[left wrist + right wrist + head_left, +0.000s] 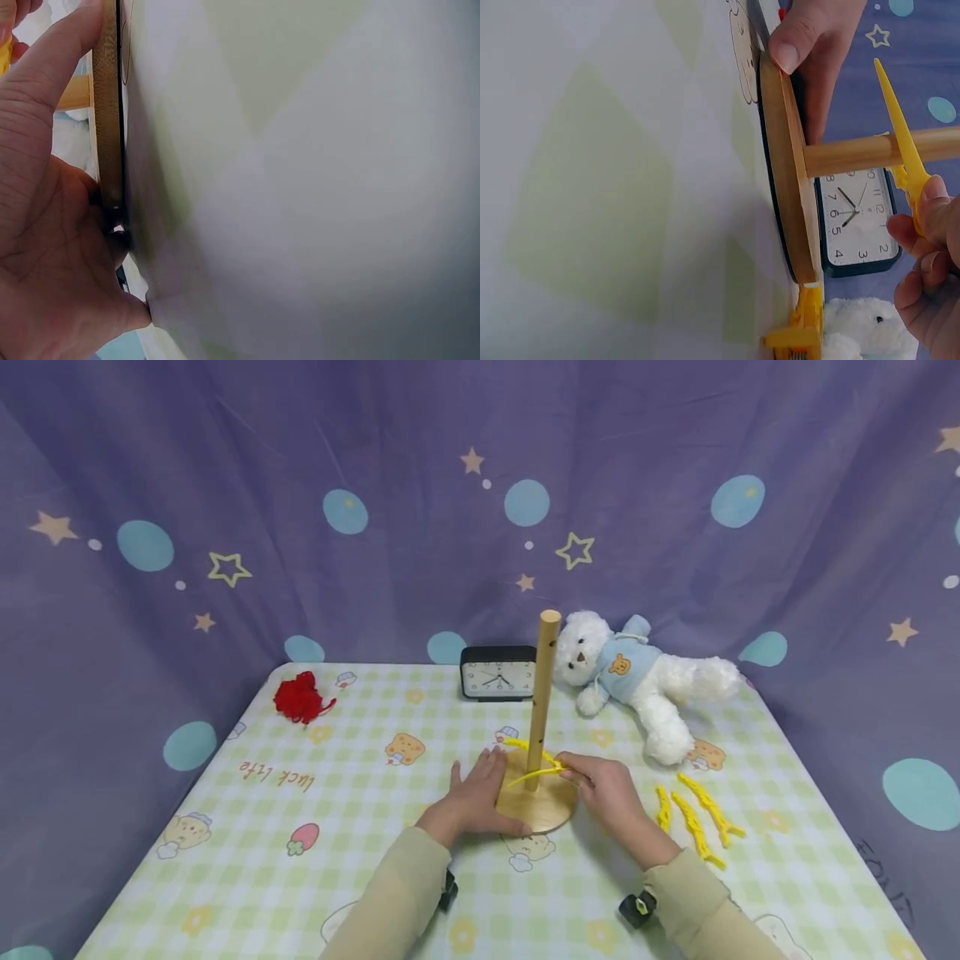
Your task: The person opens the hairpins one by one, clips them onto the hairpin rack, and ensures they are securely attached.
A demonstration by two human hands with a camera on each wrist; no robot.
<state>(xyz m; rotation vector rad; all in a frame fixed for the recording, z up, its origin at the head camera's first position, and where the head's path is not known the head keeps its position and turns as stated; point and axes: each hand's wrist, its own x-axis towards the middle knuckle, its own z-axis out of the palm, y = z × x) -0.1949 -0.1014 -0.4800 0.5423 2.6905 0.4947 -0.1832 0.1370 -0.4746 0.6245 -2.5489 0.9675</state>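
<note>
A round wooden base point(542, 814) with an upright wooden post point(542, 693) stands mid-table; small dark holes mark the post. Against the base's left side rests my left hand point(474, 797), its fingers straight and spread, with the thumb at the front rim. In the left wrist view that thumb point(56, 56) reaches the base's edge. My right hand point(606, 789) pinches a yellow forked branch piece point(543, 772) beside the lower post. One tapered prong of it point(898, 120) crosses in front of the post in the right wrist view.
Several more yellow branch pieces point(696, 827) lie to the right. A black-framed clock point(498, 673) stands behind the post, beside a white teddy bear point(630, 668) in a blue top. Red yarn point(300, 697) lies at the back left. A purple curtain point(420, 577) hangs behind the table.
</note>
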